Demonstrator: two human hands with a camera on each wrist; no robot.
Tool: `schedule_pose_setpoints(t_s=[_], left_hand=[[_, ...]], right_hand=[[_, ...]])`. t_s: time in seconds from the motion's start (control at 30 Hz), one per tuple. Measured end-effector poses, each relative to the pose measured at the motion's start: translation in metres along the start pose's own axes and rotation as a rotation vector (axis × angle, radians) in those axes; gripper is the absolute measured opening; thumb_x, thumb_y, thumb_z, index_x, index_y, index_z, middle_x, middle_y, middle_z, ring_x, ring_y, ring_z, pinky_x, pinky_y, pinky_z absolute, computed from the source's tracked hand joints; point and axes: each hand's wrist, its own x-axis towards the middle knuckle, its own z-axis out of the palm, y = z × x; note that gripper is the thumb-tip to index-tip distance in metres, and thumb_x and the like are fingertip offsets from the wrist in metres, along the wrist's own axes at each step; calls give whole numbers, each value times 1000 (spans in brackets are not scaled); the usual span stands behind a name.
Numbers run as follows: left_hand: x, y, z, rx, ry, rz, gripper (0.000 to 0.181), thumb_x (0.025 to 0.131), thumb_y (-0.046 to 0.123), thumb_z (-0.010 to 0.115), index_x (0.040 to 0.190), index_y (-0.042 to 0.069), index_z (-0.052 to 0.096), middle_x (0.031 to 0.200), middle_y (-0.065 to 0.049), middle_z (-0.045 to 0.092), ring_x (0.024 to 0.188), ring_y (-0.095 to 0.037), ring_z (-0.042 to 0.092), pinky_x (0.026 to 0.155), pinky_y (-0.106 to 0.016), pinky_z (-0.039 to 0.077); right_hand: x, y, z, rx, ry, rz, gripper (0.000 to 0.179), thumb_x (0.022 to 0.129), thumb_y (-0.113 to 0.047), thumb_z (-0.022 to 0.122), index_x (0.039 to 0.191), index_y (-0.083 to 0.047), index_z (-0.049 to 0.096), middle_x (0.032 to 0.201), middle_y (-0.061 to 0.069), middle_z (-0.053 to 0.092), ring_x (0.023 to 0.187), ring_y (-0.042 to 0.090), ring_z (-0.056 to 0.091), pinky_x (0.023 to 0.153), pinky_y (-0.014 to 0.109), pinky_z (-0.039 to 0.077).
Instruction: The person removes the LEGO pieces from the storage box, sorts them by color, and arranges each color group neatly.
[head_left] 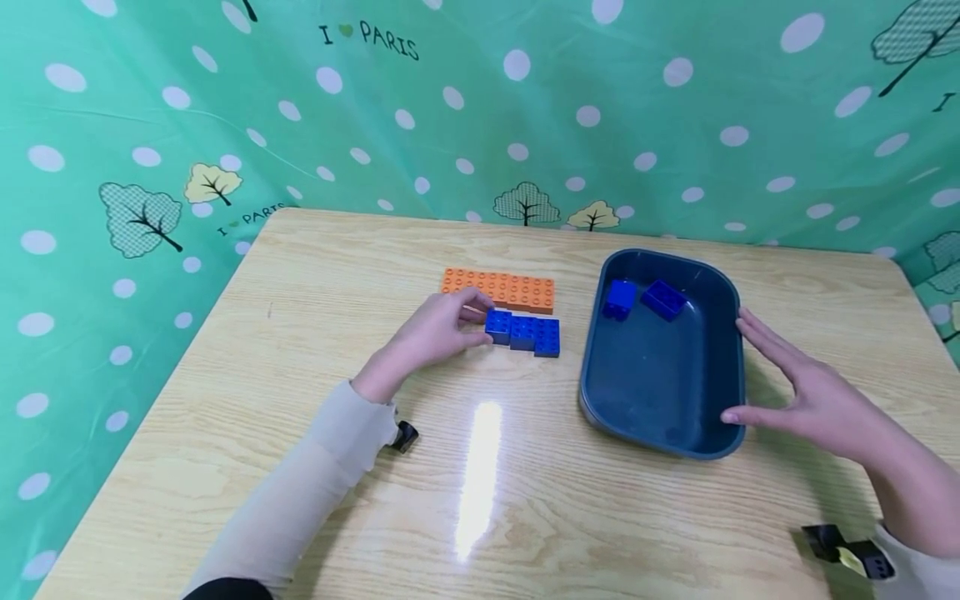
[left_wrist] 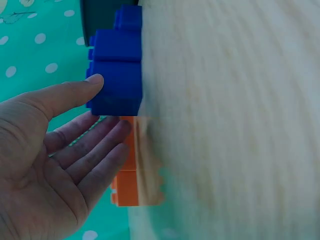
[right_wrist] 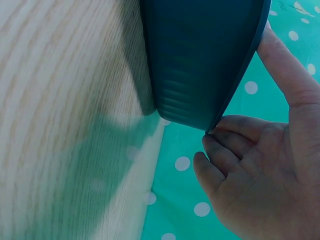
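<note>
Three blue toy bricks stand side by side in a stepped row on the table. My left hand point(head_left: 438, 329) pinches the leftmost blue brick point(left_wrist: 117, 89) at its end, thumb on the near side and forefinger at the far side. Just behind the row lie orange bricks point(head_left: 528, 293) placed end to end. At the right, my right hand point(head_left: 821, 404) touches the rim of a dark blue plastic bin point(head_left: 660, 433). Its thumb reaches over the edge, while the spread fingers point(right_wrist: 240, 127) meet the rim farther along. Two more blue bricks point(head_left: 664, 299) lie inside the bin.
A light wood-grain table point(head_left: 247, 400) carries everything, with a bright light reflection near its front. Behind and left of it hangs a green dotted cloth point(head_left: 465, 100) with printed trees. Each sleeve has a small black device at the wrist.
</note>
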Motion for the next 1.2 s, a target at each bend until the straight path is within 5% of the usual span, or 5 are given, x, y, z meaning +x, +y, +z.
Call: schedule_pose_setpoints(t_s=[0.2, 0.47, 0.67, 1.0, 1.2], left_hand=[[0, 15, -10, -4, 84, 38, 43, 91, 26, 73, 127, 7, 59, 129, -8, 66, 119, -25, 65, 104, -36, 53], [17, 66, -13, -36, 124, 234, 35, 96, 24, 68, 125, 7, 61, 124, -7, 68, 116, -21, 66, 103, -30, 53], [35, 100, 5, 1, 58, 319, 35, 97, 24, 66, 129, 8, 60, 129, -4, 66, 120, -16, 63, 106, -20, 48], [70, 132, 46, 72, -55, 351, 37, 98, 29, 64, 131, 13, 61, 136, -3, 61, 128, -16, 56, 107, -23, 45], [86, 142, 66, 351, -34, 278, 36, 101, 30, 59, 135, 18, 58, 140, 1, 55, 126, -13, 56, 105, -22, 47]], right_hand=[[0, 1, 1, 4, 2, -5, 116, 79, -28, 85, 161, -26, 4, 169, 2, -2, 148, 57, 6, 101, 85, 16], [-2, 2, -2, 21, 4, -11, 115, 79, -27, 85, 161, -26, 4, 169, 2, -2, 150, 54, 3, 102, 85, 15], [-3, 0, -1, 41, 0, -31, 112, 81, -24, 83, 161, -27, 5, 169, 0, -1, 155, 17, -3, 104, 83, 15], [0, -5, -1, 48, -16, 1, 113, 81, -27, 83, 161, -27, 4, 170, 4, -1, 148, 57, 8, 99, 85, 19], [-1, -4, -1, 43, -9, 2, 113, 80, -25, 84, 161, -27, 5, 170, 4, 0, 149, 56, 9, 99, 85, 20]])
